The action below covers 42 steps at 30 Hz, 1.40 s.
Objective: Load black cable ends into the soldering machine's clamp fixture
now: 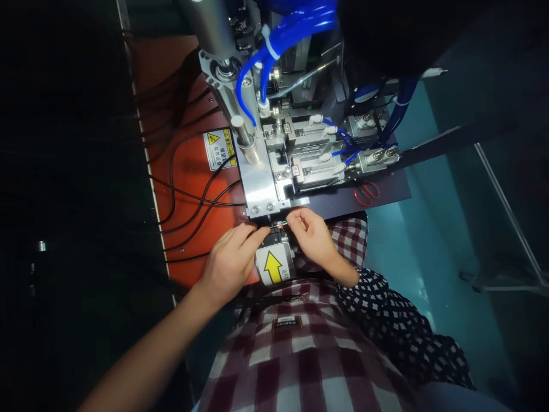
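Both of my hands meet at the near edge of a metal machine (pixel 259 183) with air cylinders. My left hand (pixel 231 257) has its thumb and forefinger pinched at a small black fixture (pixel 271 236). Opposite it, my right hand (pixel 311 234) is closed in a pinch on the end of thin coloured wires (pixel 281 224), some reddish and some light. The wires lie across the fixture between my fingertips. Just below them is a white label with a yellow arrow (pixel 273 266). What my left fingertips grip is too small to make out.
Black cables (pixel 201 197) run over the orange table (pixel 189 229) on the left, near a warning label (pixel 219 150). Blue air hoses (pixel 295 26) arch over the machine. A red wire loop (pixel 366 194) lies on the dark plate at right. My checked apron (pixel 300 355) is close below.
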{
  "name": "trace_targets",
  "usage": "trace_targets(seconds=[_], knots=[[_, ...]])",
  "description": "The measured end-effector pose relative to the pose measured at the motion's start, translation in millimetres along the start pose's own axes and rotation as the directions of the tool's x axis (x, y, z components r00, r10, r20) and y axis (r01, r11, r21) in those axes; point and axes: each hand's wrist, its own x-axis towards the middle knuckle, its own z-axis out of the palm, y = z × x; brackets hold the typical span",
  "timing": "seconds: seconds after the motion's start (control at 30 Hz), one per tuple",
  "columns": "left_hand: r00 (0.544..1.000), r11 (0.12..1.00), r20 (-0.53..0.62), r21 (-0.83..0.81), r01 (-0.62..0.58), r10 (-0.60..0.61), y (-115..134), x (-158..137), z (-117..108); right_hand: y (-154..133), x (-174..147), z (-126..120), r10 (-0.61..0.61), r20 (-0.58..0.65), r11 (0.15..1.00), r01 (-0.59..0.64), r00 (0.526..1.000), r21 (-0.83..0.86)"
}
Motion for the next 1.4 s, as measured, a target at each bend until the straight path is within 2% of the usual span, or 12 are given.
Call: trace_targets(seconds=[0.07,0.13,0.3,0.47,0.57,0.7,0.83,0.93,1.03,1.2,1.33,1.4], knots=[[1.000,1.000,0.002,-0.012,0.001,-0.001,0,0,0,1,-3,-3,-0.007,-0.062,1.000,0.007,0.998,0.003],[1.000,1.000,0.003,-0.012,0.006,-0.006,0,1,-1,-2,-10,-6,-0.069,-0.100,0.997,0.066,0.993,-0.037],[1.000,1.000,-0.006,-0.004,0.015,-0.015,0,1,0,-16,-22,-3,-0.286,-0.082,0.938,0.262,0.955,-0.227],[1.000,1.000,0.000,-0.008,0.009,-0.009,0,1,0,-17,-14,-7,-0.366,-0.010,0.878,0.342,0.930,-0.334],[1.000,1.000,-0.003,0.006,0.002,-0.002,-1,1,0,-14,-7,-11,-0.324,0.059,0.898,0.327,0.944,-0.294],[1.000,0.998,-0.011,0.060,-0.018,0.018,0,3,-1,-7,0,-12,-0.205,0.118,0.961,0.223,0.972,-0.162],[0.999,0.965,-0.015,0.259,-0.035,0.041,7,4,-7,4,1,-9,-0.094,0.088,0.995,0.096,0.992,-0.017],[0.998,0.935,0.057,0.355,-0.013,-0.007,14,-1,-9,8,0,-5,-0.013,0.083,0.993,0.003,0.997,0.117],[0.992,0.937,0.119,0.350,0.007,-0.051,19,-7,-7,5,-1,0,0.021,0.116,0.985,-0.041,0.993,0.170],[0.994,0.944,0.104,0.330,0.005,-0.041,14,-10,-4,-2,0,7,0.068,0.124,0.961,-0.099,0.990,0.257],[0.998,0.958,0.071,0.286,-0.019,-0.001,8,-7,-5,-5,0,7,0.046,0.095,0.980,-0.063,0.994,0.190],[0.998,0.966,0.057,0.258,-0.007,-0.008,6,-5,-6,-7,0,6,0.065,0.107,0.980,-0.083,0.992,0.178]])
